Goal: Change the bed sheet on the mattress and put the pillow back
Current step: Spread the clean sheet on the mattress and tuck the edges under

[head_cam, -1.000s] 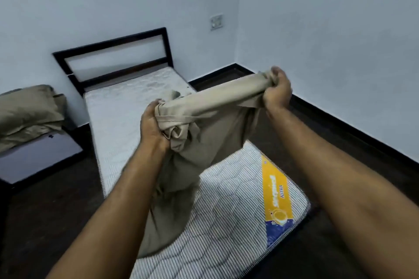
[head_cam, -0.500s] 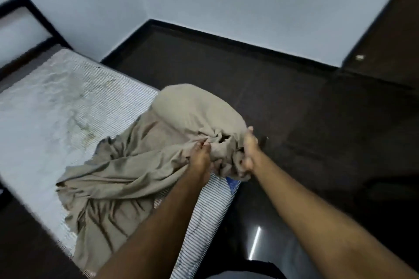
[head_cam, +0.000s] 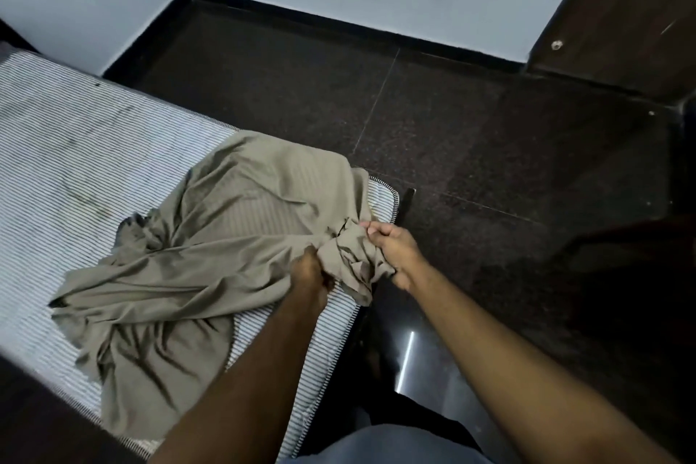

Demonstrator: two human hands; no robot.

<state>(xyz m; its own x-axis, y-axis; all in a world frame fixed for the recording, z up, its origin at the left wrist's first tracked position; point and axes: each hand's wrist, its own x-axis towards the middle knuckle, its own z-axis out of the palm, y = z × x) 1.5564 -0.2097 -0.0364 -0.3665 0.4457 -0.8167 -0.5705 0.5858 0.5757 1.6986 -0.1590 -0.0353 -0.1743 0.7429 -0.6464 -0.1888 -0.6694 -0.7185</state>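
Note:
A crumpled tan bed sheet (head_cam: 211,260) lies bunched over the foot corner of the bare striped mattress (head_cam: 67,147). My left hand (head_cam: 310,273) grips a gathered fold of the sheet near the mattress corner. My right hand (head_cam: 395,249) clutches the bunched end of the same sheet just past the corner, over the bed's edge. The two hands are close together with a knot of cloth between them. No pillow is in view.
Dark polished floor (head_cam: 470,162) stretches to the right of the bed. A white wall with black skirting (head_cam: 339,17) runs along the back. A dark wooden door (head_cam: 621,11) stands at the upper right. The black bed frame corner (head_cam: 405,200) pokes out beside the mattress.
The sheet went from being held up stretched between my hands to lying on the mattress corner. My view swung right and down, and my hands came together on the bunched end.

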